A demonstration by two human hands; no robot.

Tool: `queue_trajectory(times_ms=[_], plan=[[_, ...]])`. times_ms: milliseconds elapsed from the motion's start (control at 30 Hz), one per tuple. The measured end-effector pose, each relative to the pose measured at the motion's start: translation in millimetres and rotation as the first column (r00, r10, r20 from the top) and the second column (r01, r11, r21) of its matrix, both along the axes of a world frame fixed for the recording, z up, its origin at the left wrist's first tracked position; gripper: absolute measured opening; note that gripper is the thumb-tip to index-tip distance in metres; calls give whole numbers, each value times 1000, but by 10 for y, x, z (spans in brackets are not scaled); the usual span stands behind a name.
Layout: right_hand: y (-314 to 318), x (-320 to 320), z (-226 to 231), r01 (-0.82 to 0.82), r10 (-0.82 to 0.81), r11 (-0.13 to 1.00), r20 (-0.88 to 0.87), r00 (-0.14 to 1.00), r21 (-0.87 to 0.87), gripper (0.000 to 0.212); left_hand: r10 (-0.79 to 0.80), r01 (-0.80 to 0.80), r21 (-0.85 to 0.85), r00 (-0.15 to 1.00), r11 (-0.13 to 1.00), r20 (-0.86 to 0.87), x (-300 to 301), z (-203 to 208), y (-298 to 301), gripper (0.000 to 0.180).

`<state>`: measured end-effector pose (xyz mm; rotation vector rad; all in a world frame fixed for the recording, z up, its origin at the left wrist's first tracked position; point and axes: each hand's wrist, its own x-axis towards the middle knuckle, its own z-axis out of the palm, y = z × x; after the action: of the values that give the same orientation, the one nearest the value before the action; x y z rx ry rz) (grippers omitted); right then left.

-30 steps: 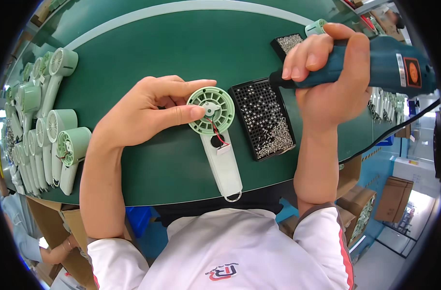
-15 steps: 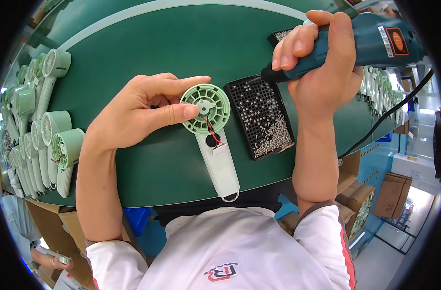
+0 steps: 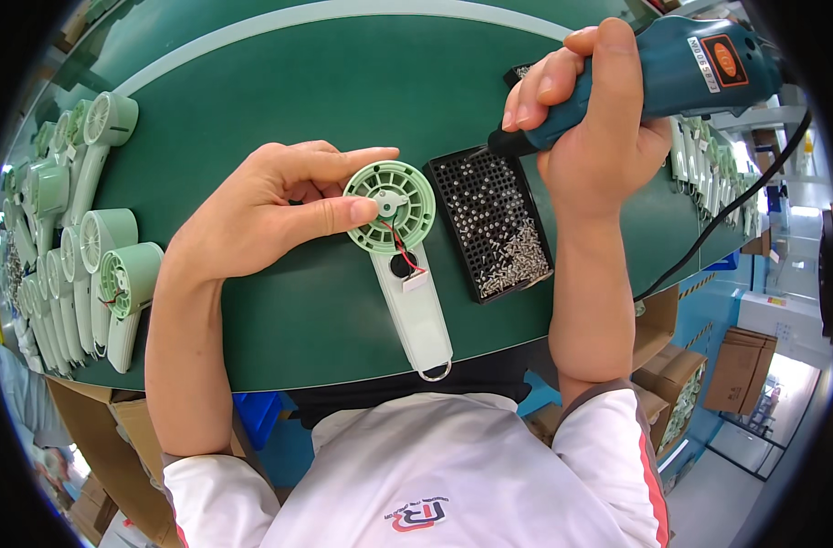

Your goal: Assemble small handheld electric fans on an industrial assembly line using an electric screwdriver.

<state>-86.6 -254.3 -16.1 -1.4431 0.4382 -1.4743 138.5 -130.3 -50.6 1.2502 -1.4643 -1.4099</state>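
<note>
Bright, even light is falling over the green desk [image 3: 416, 82], and I am seeing mostly soft shading: the surface is darkening below my hands [image 3: 261, 215], and grey folds are running across my white shirt [image 3: 389, 457]. The metal screws [image 3: 517, 260] are glinting, while a white patch [image 3: 786, 397] at lower right is glaring, nearly washed out. My hands, the handheld fan [image 3: 412, 315] and the electric screwdriver [image 3: 672, 68] are showing crisply, but the surroundings toward the left rim are blurring and smearing. The fisheye lens is bending the desk's pale border strip [image 3: 371, 8] into an arc, and blackness is swallowing the corners.
</note>
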Motion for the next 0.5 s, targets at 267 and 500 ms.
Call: queue_trajectory(times_ms=[267,500], plan=[[-96,-36,-16,154,-161,976,33,986,154,29,-8,8,-2,1000,1000,17,4,3,-3,45],[28,41,14,49,-49,999,-19,999,21,26,-9,10,-9,999,1000,50,28,-7,-15,44]])
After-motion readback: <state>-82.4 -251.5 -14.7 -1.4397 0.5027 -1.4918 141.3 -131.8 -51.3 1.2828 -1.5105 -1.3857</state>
